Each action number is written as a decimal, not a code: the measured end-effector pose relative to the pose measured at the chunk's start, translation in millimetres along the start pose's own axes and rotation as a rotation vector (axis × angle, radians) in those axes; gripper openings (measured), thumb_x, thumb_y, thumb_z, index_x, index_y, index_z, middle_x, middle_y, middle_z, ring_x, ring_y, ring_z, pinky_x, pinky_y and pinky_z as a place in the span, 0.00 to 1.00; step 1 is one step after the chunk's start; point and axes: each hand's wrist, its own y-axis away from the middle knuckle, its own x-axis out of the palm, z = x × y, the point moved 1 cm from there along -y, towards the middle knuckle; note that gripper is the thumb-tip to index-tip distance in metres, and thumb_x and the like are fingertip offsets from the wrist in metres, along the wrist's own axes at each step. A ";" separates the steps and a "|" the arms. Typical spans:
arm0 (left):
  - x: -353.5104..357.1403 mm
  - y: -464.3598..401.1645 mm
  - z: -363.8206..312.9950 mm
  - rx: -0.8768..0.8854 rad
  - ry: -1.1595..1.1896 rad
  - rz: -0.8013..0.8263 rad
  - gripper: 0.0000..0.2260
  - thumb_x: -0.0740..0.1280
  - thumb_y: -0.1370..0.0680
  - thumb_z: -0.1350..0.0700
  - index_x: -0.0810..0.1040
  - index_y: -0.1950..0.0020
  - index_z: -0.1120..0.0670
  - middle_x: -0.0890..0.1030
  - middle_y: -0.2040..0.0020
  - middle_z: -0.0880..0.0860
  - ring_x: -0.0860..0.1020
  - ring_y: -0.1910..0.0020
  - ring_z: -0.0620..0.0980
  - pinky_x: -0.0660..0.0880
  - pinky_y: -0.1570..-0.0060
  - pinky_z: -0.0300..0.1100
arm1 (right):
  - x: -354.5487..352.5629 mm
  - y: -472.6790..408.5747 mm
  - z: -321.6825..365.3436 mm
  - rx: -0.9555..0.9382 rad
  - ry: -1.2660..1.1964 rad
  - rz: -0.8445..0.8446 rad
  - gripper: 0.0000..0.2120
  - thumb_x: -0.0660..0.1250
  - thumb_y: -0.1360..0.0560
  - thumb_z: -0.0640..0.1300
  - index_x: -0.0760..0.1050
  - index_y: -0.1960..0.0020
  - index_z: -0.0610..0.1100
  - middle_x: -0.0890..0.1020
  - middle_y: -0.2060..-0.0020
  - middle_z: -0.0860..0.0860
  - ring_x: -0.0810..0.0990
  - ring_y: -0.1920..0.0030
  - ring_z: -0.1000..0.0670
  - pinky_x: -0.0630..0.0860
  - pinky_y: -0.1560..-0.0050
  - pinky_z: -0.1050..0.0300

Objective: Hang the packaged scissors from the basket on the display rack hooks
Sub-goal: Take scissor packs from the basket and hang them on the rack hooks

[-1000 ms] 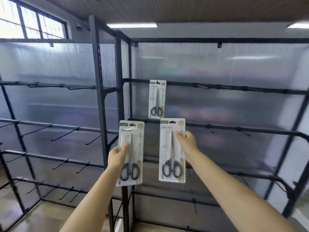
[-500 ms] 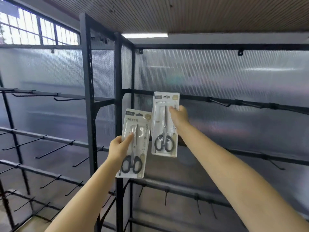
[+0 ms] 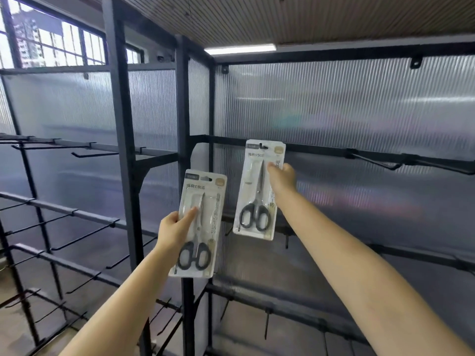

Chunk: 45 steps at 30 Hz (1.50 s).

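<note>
My right hand [image 3: 281, 176] pinches the right edge of a packaged pair of scissors [image 3: 253, 194] with black handles, held upright against the rack's upper rail [image 3: 321, 151]. A black hook tip [image 3: 262, 145] shows in the hang hole at the top of the card. My left hand [image 3: 174, 229] grips a second scissors package [image 3: 201, 222] by its left side, lower and to the left, in front of a black upright post [image 3: 183, 111]. The basket is out of view.
Bare hooks [image 3: 375, 163] stick out from the upper rail to the right. Lower rails [image 3: 295, 309] carry several more hooks. The left bay [image 3: 77, 214] has rails with several bare hooks. Ribbed translucent panels back the rack.
My right hand has lifted its package up and right to the upper rail, covering the package that hung there. My left hand rose slightly with its package.
</note>
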 end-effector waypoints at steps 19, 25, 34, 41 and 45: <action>41.8 -5.5 13.4 -0.042 0.027 0.145 0.14 0.67 0.23 0.50 0.70 0.65 0.55 0.73 0.70 0.50 0.72 0.73 0.45 0.70 0.72 0.35 | -18.5 -3.1 11.7 -0.441 0.488 0.169 0.15 0.64 0.23 0.46 0.70 0.40 0.40 0.75 0.52 0.48 0.74 0.53 0.50 0.70 0.58 0.57; 67.2 5.6 0.3 -0.015 0.097 0.232 0.14 0.66 0.22 0.53 0.69 0.65 0.55 0.72 0.79 0.43 0.71 0.82 0.37 0.66 0.81 0.27 | -26.8 9.5 6.3 -0.353 0.635 0.506 0.13 0.64 0.23 0.49 0.73 0.42 0.42 0.77 0.50 0.49 0.77 0.50 0.49 0.73 0.52 0.57; 74.8 -1.4 12.0 -0.012 0.074 0.294 0.10 0.69 0.25 0.50 0.76 0.56 0.56 0.79 0.62 0.51 0.77 0.62 0.48 0.75 0.60 0.40 | -31.2 8.4 28.2 -0.507 0.621 0.407 0.05 0.63 0.22 0.43 0.72 0.48 0.42 0.76 0.62 0.47 0.78 0.60 0.45 0.78 0.54 0.41; 78.1 -18.3 5.7 0.047 0.044 0.219 0.09 0.71 0.27 0.50 0.78 0.55 0.55 0.81 0.57 0.54 0.79 0.56 0.53 0.78 0.48 0.50 | -27.9 -3.6 51.7 -0.614 0.625 0.300 0.07 0.64 0.23 0.41 0.73 0.46 0.41 0.77 0.60 0.47 0.77 0.58 0.48 0.78 0.52 0.45; 83.9 -29.0 -3.5 0.061 0.037 0.195 0.11 0.71 0.27 0.48 0.78 0.55 0.55 0.82 0.56 0.53 0.81 0.52 0.55 0.78 0.47 0.52 | -24.5 -13.9 58.4 -0.682 0.648 0.239 0.09 0.64 0.23 0.40 0.72 0.43 0.40 0.74 0.62 0.55 0.73 0.63 0.56 0.72 0.61 0.61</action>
